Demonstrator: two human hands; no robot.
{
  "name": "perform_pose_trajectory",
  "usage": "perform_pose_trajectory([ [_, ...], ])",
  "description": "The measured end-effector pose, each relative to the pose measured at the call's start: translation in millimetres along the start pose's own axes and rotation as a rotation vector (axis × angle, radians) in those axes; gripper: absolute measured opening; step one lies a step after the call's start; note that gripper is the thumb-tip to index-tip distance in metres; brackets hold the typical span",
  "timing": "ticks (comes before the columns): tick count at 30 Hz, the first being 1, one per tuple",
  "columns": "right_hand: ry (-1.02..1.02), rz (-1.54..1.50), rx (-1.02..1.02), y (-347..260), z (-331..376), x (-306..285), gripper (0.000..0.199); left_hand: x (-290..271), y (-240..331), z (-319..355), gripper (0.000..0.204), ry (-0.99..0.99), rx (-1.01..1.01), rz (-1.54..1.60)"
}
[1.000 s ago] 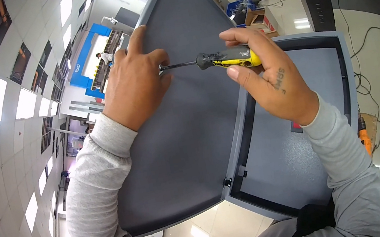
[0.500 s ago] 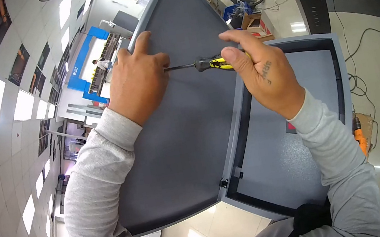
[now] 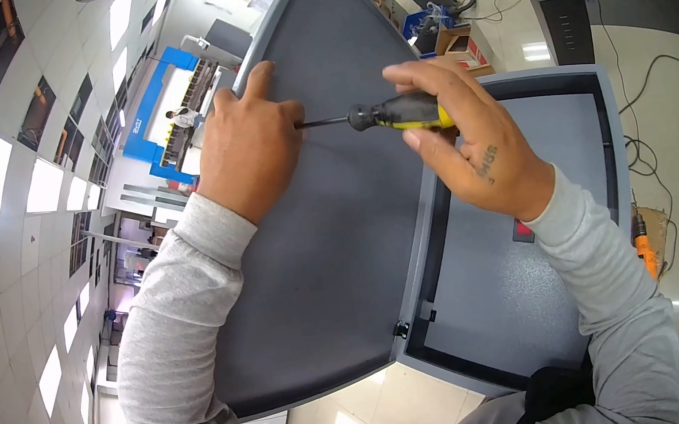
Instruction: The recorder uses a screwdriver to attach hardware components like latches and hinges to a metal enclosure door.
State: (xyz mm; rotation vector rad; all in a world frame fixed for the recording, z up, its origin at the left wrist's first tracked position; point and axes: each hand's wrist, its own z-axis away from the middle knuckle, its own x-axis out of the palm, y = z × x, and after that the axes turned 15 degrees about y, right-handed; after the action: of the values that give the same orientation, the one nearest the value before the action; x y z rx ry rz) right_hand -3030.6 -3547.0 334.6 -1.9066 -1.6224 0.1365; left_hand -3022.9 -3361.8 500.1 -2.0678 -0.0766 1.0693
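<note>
- A screwdriver (image 3: 413, 112) with a yellow-and-black handle is lying level between the two hands, in front of the grey metal door (image 3: 321, 260), its shaft pointing at the left hand.
- The right hand (image 3: 476, 144) is cupping the handle's butt end; thumb and forefinger are standing apart on either side of the handle, and whether the hidden fingers are gripping cannot be told.
- The left hand (image 3: 253, 150) is covering the shaft's tip, its back facing the camera; one finger is stretching over the door near its edge, while the others are curling, and what they are holding cannot be told.
- The door is standing open beside a grey metal enclosure (image 3: 503, 274), a small black hinge (image 3: 401, 329) sitting at their lower corner.
- Beyond the enclosure, an orange power drill (image 3: 643, 246) is lying near a dark cable (image 3: 665, 184).
</note>
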Motion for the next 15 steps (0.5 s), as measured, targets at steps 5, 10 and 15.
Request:
perform_pose_trajectory([
  [5, -0.103, 0.049, 0.508, -7.8, -10.9, -0.6, 0.045, 7.0, -0.9, 4.9, 0.014, 0.155, 0.042, -0.012],
  [10, 0.044, -0.004, -0.043, -1.1, -3.2, 3.6, 0.043, -0.7, 0.8, 0.1, 0.016, -0.004, 0.017, -0.024],
  [15, -0.012, 0.089, 0.224, -1.8, -7.7, 2.5, 0.044, 0.7, 5.0, 1.5, 0.014, 0.080, 0.020, 0.001],
])
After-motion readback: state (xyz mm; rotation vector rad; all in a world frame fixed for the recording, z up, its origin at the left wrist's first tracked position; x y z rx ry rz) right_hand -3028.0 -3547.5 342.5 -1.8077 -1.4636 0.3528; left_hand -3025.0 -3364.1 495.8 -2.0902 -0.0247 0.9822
